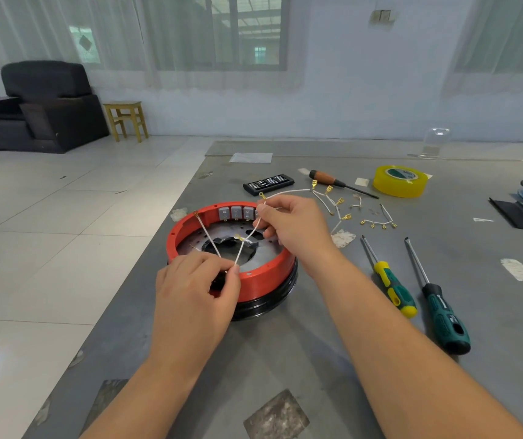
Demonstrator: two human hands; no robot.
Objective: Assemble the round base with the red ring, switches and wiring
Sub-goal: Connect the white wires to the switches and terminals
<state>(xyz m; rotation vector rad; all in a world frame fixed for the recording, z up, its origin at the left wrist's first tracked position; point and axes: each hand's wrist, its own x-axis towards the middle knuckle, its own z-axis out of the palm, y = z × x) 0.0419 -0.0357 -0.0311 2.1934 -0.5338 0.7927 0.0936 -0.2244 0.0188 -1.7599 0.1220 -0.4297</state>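
A round black base (266,304) topped by a red ring (255,282) is set on the grey bench (317,359), near its left edge. A row of grey switches (236,213) is seated against the inner far wall of the ring. Above the ring, a white wire harness (247,240) with brass terminals is held between both hands. The near ends of its wires are pinched by the fingers of the left hand (195,288), which are pressed together at the near rim of the ring. A far strand is pinched between the thumb and curled fingers of the right hand (288,224), just in front of the switches; from there the wire runs right to a cluster of loose terminals (333,201) lying on the bench.

To the right of the base, two green-handled screwdrivers (393,286) (444,315) are laid side by side. Farther away are seen a wooden-handled screwdriver (333,179), a black bit set (268,183), a roll of yellow tape (400,181) and a short wire with terminals (379,222). Black and blue items at the far right edge cannot be identified.
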